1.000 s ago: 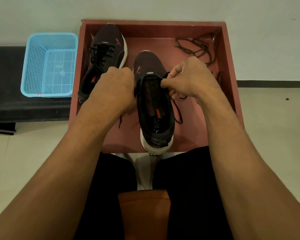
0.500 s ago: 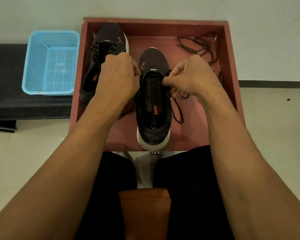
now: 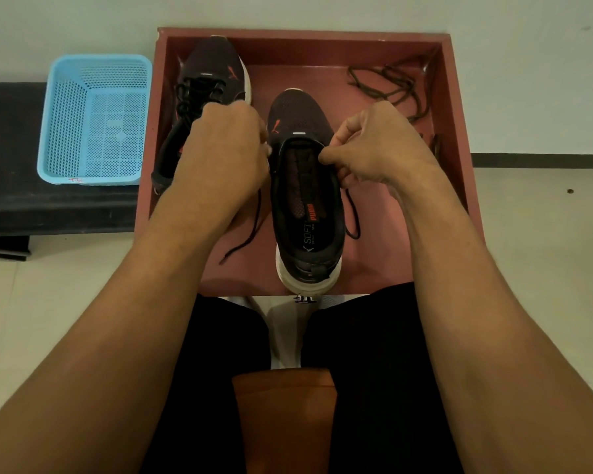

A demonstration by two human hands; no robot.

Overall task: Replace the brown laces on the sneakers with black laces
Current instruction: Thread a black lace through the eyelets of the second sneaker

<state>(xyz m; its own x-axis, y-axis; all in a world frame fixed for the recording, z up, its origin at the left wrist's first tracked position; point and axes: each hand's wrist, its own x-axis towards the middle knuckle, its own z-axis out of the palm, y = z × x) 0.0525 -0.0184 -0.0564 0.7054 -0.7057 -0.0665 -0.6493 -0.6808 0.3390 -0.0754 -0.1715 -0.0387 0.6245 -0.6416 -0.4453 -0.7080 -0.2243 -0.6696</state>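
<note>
Roughly past the halfway mark, judged from the lay of things. Both sneakers sit inside the red tray (image 3: 459, 97). The far sneaker (image 3: 220, 63), against the tray's left wall and toe pointing away, carries crossed black lacing (image 3: 199, 94) over its tongue and looks finished, though the left hand hides its lower part. The brown laces (image 3: 387, 87) lie in a loose tangle in the tray's far right corner, well apart from both shoes, so removal appears done for the pair. The near sneaker (image 3: 302, 114) stands in the middle of the tray, heel toward the person, with its mouth open. A black lace (image 3: 243, 241) is in it, but the upper eyelets look unthreaded. One free end trails onto the tray floor left of the shoe, and the other strand hangs down along the shoe's right side. The left hand (image 3: 226, 155) is curled tight at the left edge of the shoe's opening. Its fingertips are hidden behind its own back, but the strand runs out from beneath it, so I take it to be gripping the lace. The right hand (image 3: 377, 145) pinches thumb against forefinger at the right edge of the opening, apparently on the other strand. What is left, by my reading: thread the last eyelets, even the ends, and tie. A blue basket (image 3: 96, 121) rests on a dark bench (image 3: 11, 148) left of the tray.
</note>
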